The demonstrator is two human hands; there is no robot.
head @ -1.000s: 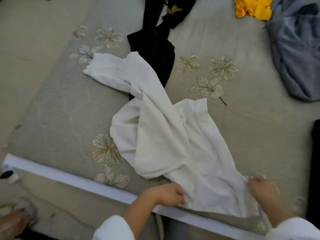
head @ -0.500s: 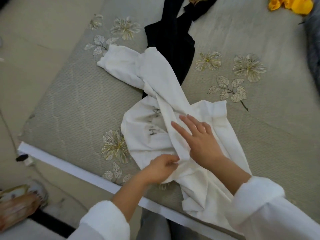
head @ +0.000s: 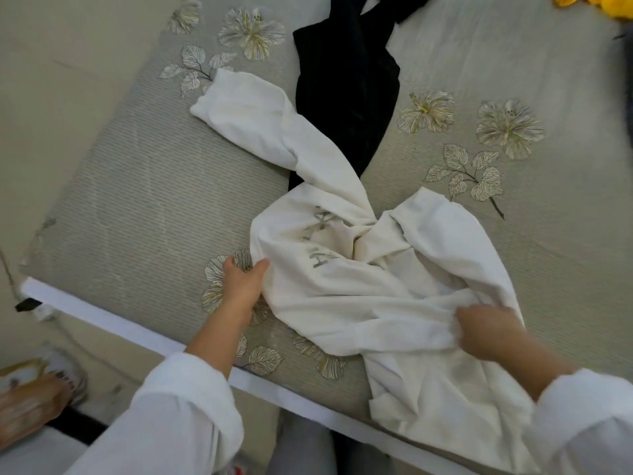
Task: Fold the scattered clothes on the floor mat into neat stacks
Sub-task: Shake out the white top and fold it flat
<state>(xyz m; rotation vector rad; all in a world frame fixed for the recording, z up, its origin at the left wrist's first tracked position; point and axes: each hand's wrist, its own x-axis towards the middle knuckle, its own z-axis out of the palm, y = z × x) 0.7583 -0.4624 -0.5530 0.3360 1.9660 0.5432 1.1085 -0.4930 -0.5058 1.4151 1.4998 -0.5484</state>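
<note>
Pale grey-green woven floor mat (head: 137, 217), stitched with flowers and edged in white, fills most of the view. Near its front edge lies a white long-sleeved sweatshirt with grey lettering (head: 342, 296), twisted at the middle like a wrung cloth. One sleeve (head: 246, 108) trails away across a black garment (head: 346, 90) spread further back. A scrap of yellow cloth (head: 609, 5) shows at the far corner.

The left hand (head: 245, 284) pinches the sweatshirt's left edge, thumb on top and fingers tucked under. The right hand (head: 486, 332), somewhat blurred, has its fingers curled into a bunched fold on the right side.

The fabric looks soft, fairly thick and limp. It should drape and sag wherever it is unsupported, and it will not keep a shape unless pressed flat. It is probably light enough to lift with two pinches, and not slippery. Folding looks hardly begun, since the twist has to come out first. Good holds would likely be the hem corners or the shoulder seams, which let the body be shaken open and laid flat. A pull on the sleeve could drag the black garment along.
</note>
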